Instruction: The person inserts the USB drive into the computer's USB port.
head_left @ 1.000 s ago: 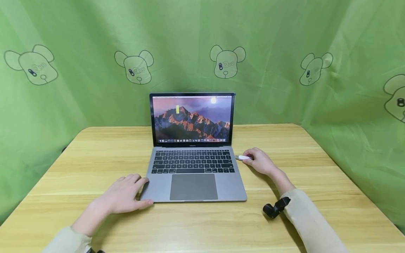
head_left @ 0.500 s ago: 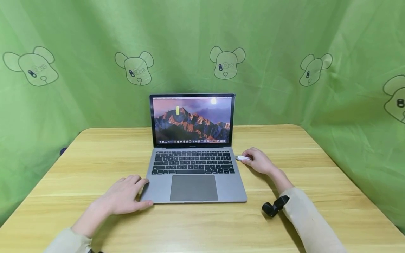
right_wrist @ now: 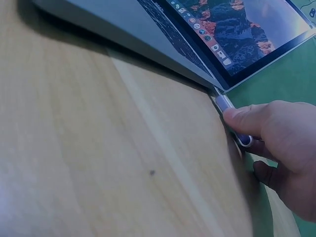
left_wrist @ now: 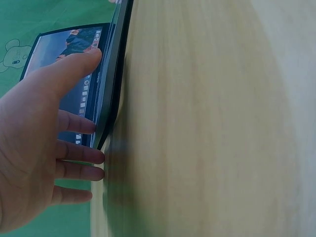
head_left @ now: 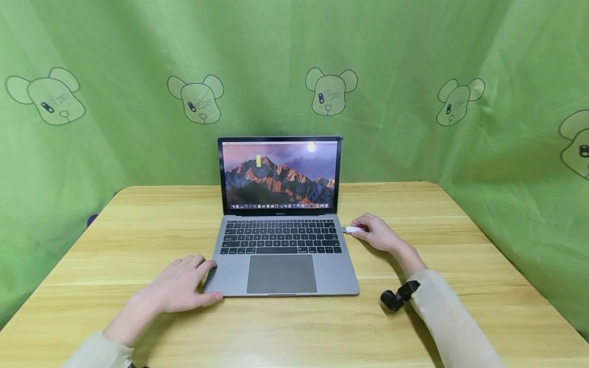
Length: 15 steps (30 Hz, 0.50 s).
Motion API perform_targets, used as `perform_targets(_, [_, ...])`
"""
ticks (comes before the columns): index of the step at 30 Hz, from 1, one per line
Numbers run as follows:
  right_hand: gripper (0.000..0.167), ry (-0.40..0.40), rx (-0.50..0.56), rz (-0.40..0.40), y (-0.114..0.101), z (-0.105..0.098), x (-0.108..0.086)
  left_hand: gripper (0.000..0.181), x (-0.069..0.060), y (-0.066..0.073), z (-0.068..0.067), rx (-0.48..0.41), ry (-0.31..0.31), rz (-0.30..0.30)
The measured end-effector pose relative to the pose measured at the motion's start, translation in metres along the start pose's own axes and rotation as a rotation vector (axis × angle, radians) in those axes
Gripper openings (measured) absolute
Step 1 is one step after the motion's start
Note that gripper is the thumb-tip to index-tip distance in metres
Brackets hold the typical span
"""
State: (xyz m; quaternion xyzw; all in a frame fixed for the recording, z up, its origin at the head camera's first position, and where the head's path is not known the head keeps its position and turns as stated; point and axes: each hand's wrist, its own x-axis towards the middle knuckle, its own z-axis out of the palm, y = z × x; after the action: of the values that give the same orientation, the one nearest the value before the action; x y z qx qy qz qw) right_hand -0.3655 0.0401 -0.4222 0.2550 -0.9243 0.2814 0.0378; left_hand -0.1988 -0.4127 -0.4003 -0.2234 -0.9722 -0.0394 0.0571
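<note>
An opened grey laptop (head_left: 234,274) sits on the wooden table, its screen lit with a mountain picture. At its right side, level with the keyboard, my right hand (head_left: 375,234) pinches a white USB flash drive (head_left: 352,230) between thumb and fingers. The drive's metal plug points at the laptop's edge; in the right wrist view its tip meets the edge, and how deep it sits cannot be made out. My left hand (head_left: 177,286) rests at the laptop's front left corner, thumb by the front edge. In the left wrist view its fingers (left_wrist: 79,151) are extended and apart.
The light wooden table (head_left: 294,332) reaches out on both sides of the laptop. Behind it and at the sides hangs a green curtain (head_left: 262,61) printed with bear heads. A black wrist camera (head_left: 399,295) is strapped at the right sleeve.
My right hand and the flash drive have shifted very slightly left, toward the laptop. The right wrist has moved a little too. The laptop and my left hand stay in place.
</note>
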Motion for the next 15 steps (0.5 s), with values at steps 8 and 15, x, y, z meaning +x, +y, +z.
perform_targets(8, [0.003, -0.007, 0.009, -0.023, 0.002, 0.0005, 0.0023, 0.076, -0.0006, 0.0001, -0.0002, -0.003, 0.005, 0.001])
perform_targets(15, [0.006, 0.0, 0.018, -0.019, 0.0044, 0.0025, 0.0021, 0.076, -0.0009, 0.0001, 0.0, 0.002, 0.009, 0.006])
